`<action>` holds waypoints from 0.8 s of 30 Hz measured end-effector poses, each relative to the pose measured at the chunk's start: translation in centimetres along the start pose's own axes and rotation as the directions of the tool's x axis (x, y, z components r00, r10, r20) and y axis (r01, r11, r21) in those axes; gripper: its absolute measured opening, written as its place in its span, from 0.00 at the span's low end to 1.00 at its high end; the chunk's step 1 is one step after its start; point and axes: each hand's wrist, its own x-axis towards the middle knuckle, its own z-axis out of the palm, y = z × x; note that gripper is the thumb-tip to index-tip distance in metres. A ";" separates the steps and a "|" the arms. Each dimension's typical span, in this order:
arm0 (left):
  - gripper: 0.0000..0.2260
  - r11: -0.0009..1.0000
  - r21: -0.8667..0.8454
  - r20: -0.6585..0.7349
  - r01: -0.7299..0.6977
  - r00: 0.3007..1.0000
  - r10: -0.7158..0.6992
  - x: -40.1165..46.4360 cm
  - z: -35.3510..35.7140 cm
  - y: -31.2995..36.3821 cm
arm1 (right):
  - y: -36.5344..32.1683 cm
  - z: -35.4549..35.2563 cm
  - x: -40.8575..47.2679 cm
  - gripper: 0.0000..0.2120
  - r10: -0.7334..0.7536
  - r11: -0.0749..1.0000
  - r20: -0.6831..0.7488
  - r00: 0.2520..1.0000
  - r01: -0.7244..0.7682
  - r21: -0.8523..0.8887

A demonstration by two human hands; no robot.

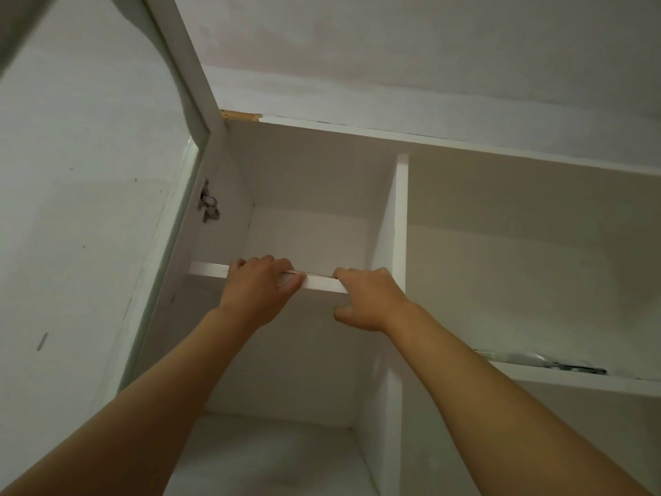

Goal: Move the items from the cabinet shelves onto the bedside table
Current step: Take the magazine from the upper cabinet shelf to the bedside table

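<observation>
Both arms raised into an open white cabinet [314,166], viewed from below. Left hand [255,288]: fingers hooked over the front edge of the upper shelf [209,269], thumb pressed on the edge face, apparently pinching a thin flat item [314,273] that shows only as a sliver lying along the shelf edge between the two hands. Right hand [368,298]: fingers curled over the same edge just beside the left hand, up against the upright divider [400,216]; thumb hangs free below the shelf. Cannot tell for sure whether the right fingers grip the item or only the shelf, since the fingertips are hidden above the board. Item's top face hidden; its kind cannot be told. Open door with hinge [208,205] stands off beyond the left hand. Past the right forearm, a lower shelf in the neighbouring bay carries something dark and silvery [543,361], blurred. Bedside desk not in view. Risks, judged: the grasp is blind and overhead, so a thin flat item could slide off the edge and fall toward the face; pulling unevenly could wedge it against the divider; unseen things behind it could be dragged off too.
</observation>
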 end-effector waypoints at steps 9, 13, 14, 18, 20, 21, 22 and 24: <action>0.14 0.999 0.007 0.079 0.044 0.996 -0.044 -0.9 -3.3 1.8 | -1.4 -2.7 -2.9 0.23 0.028 0.988 0.018 0.999 -0.030 0.154; 0.13 0.999 0.040 0.024 -0.025 0.999 0.024 -2.5 -5.1 2.7 | -1.4 -3.9 -4.4 0.20 0.011 0.985 -0.061 0.998 0.000 0.171; 0.15 0.999 0.027 0.005 -0.034 0.999 0.034 -3.0 -5.6 2.9 | -1.5 -4.2 -4.7 0.18 0.006 0.988 -0.078 0.997 0.006 0.153; 0.15 0.997 0.027 -0.064 -0.074 0.995 0.076 -5.1 -7.0 3.1 | -2.1 -5.0 -5.8 0.11 -0.019 0.997 -0.177 0.984 0.031 0.064; 0.15 0.997 -0.005 -0.090 -0.079 0.993 0.078 -6.1 -7.5 3.0 | -2.3 -5.1 -6.0 0.12 -0.008 0.993 -0.206 0.979 0.032 0.115; 0.15 0.996 -0.011 -0.094 -0.084 0.992 0.083 -6.5 -7.7 3.0 | -2.3 -5.2 -6.0 0.13 0.012 0.988 -0.210 0.978 0.020 0.151; 0.15 0.996 -0.013 -0.095 -0.085 0.992 0.084 -6.9 -7.8 3.1 | -2.2 -5.4 -5.8 0.15 0.037 0.984 -0.202 0.979 0.000 0.180; 0.15 0.996 -0.044 -0.108 -0.076 0.992 0.071 -7.3 -8.1 3.5 | -1.8 -5.7 -5.2 0.17 0.082 0.979 -0.134 0.988 -0.055 0.197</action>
